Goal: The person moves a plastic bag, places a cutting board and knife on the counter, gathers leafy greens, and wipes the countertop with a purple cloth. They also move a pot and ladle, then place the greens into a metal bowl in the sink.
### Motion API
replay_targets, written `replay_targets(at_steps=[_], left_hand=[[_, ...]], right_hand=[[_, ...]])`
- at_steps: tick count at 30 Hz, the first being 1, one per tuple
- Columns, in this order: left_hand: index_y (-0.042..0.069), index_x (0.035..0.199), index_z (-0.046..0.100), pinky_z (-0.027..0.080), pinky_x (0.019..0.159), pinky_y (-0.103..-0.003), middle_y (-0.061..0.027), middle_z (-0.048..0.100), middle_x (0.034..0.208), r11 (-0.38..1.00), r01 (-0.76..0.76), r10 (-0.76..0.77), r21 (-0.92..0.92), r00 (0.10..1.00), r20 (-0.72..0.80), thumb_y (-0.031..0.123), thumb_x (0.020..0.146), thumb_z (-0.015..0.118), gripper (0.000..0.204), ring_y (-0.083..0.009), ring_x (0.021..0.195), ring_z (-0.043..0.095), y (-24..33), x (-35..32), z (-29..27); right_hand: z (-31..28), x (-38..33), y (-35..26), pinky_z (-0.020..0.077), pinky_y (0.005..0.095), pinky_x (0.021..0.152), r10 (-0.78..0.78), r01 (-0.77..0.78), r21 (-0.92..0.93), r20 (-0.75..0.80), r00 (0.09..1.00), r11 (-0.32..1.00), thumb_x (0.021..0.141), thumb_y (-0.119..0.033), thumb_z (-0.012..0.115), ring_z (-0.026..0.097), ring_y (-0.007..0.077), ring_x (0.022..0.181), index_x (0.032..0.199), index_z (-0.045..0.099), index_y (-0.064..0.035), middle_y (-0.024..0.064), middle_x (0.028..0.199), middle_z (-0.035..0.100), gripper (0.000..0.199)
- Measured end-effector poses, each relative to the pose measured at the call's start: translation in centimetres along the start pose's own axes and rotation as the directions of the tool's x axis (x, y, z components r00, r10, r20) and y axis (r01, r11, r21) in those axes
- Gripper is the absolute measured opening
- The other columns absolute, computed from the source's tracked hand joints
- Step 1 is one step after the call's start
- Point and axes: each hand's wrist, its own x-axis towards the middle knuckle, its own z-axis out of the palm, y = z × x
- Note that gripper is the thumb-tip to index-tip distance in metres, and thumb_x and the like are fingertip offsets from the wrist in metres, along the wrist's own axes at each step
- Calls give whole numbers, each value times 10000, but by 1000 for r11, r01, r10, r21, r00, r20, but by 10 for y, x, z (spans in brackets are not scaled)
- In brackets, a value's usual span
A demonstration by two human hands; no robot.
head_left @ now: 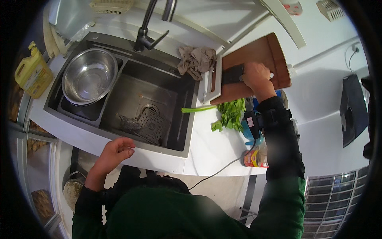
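Note:
My right hand (256, 76) is wrapped round the handle of a cleaver with a dark, broad blade (232, 74). The blade points left, in front of a brown wooden cutting board (254, 52) that leans in a white rack (213, 95). Over the front edge of the sink hangs my left hand (115, 154), its fingers loosely bent and apart, with nothing in it. Leafy green vegetables (230, 115) with a long stalk lie on the counter below the board, the stalk end reaching over the sink's right rim.
A steel bowl (89, 75) sits over the left basin of the dark sink (147, 89). Its faucet (144, 40) rises behind. A crumpled cloth (195, 60) lies by the rack. A yellow jug (34, 73) stands far left, and a red-labelled jar (254, 158) near the counter's front edge.

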Motion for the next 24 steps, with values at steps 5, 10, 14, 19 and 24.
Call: replay_targets(at_steps=[5,10,14,19,24], left_hand=[[4,1129,530,473,823,-282,-86,604,1011,999,14,-17,-44,998,-63,11,809,625,334,-151,928,577,-8,-7,-19],[9,1113,534,471,828,-287,-81,603,1006,994,26,-32,-110,998,-53,8,809,625,317,-153,922,577,-16,-8,-28],[10,1112,532,470,823,-285,-72,603,1004,994,40,-44,-98,998,-35,17,811,631,317,-150,918,577,-17,-3,-26],[13,1122,533,469,821,-283,-69,601,1005,995,73,-72,-72,997,14,32,815,637,325,-147,915,577,-8,6,-18],[4,1088,555,468,677,-258,-35,570,791,999,26,-26,-28,1000,-5,2,791,588,299,-119,740,559,-2,14,-18]], right_hand=[[27,33,-4,393,435,843,-161,169,-106,80,984,980,727,-192,638,559,264,1003,875,697,-161,45,940,652,162],[62,31,-19,385,426,827,-278,283,-115,53,959,952,727,-191,642,539,247,1017,856,696,-186,37,976,631,140],[61,24,-16,375,443,833,-229,229,-129,16,973,965,699,-150,644,525,249,1038,893,672,-192,50,1062,592,200],[25,-17,-18,340,486,896,-134,173,103,-306,943,980,687,-149,656,486,262,1117,999,625,-140,85,1165,536,313],[33,-148,-50,447,367,674,73,362,784,-456,887,505,714,-148,695,581,286,814,902,611,-67,120,874,595,221]])
